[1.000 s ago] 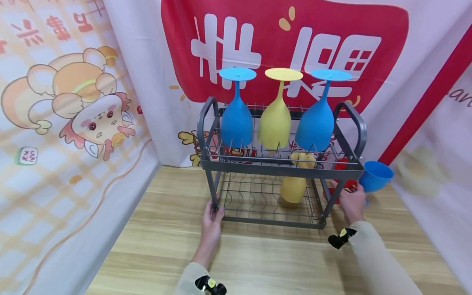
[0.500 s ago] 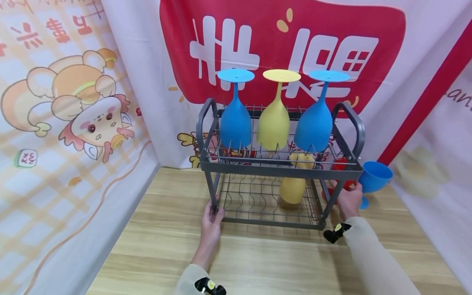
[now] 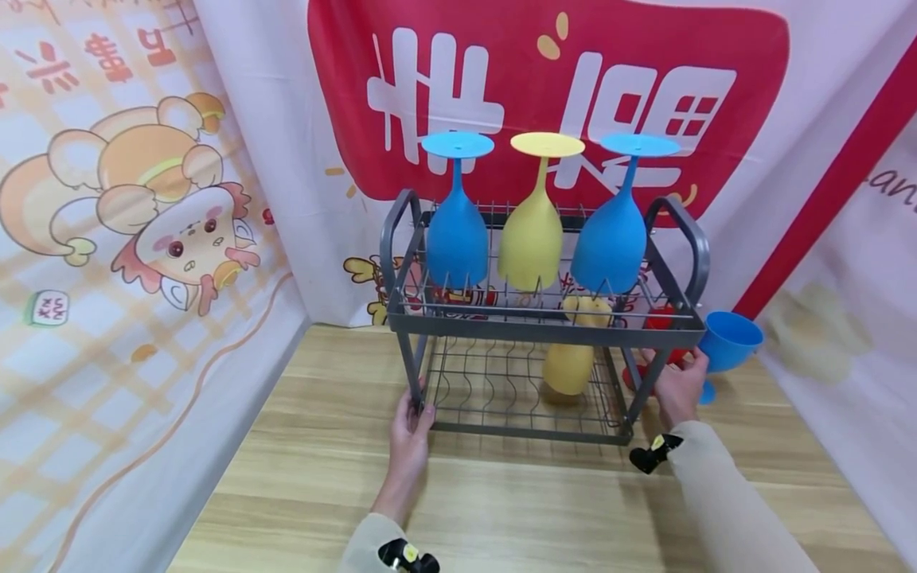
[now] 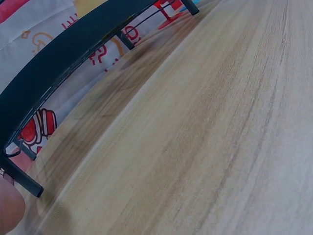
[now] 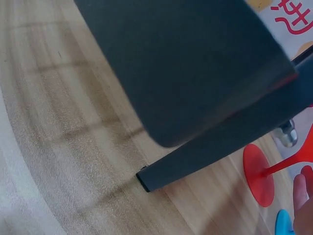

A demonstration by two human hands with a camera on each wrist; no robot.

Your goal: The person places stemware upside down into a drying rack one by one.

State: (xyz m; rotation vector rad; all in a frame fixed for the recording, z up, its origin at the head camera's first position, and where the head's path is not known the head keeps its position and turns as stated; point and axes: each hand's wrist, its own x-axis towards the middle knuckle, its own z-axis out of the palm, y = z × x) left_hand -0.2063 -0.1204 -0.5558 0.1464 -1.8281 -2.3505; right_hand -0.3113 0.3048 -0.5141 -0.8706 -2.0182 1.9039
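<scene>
A dark grey two-tier dish rack [image 3: 501, 434] stands in the middle of the head view. Upside down on its top tier are two blue goblets [image 3: 457, 243] [image 3: 610, 243] and a yellow goblet [image 3: 531, 247]. A second yellow goblet [image 3: 569, 370] is upside down on the lower tier. My left hand [image 3: 411, 446] grips the rack's lower left corner. Beyond the right leg, partly hidden, my right hand [image 3: 679, 390] holds a red goblet [image 5: 259, 174], its fingers on either side of red plastic. Beside it stands an upright blue goblet [image 3: 729, 342].
The wood-grain table [image 3: 530, 517] extends in front of the rack. Printed cloth hangs behind [image 3: 337, 263] and on both sides, close to the rack's back. The rack leg [image 5: 181, 161] stands between the right wrist camera and the red goblet.
My right hand has shifted slightly left, showing more of the upright blue goblet's foot. My left hand stays at the rack corner. The rack and its goblets look unchanged.
</scene>
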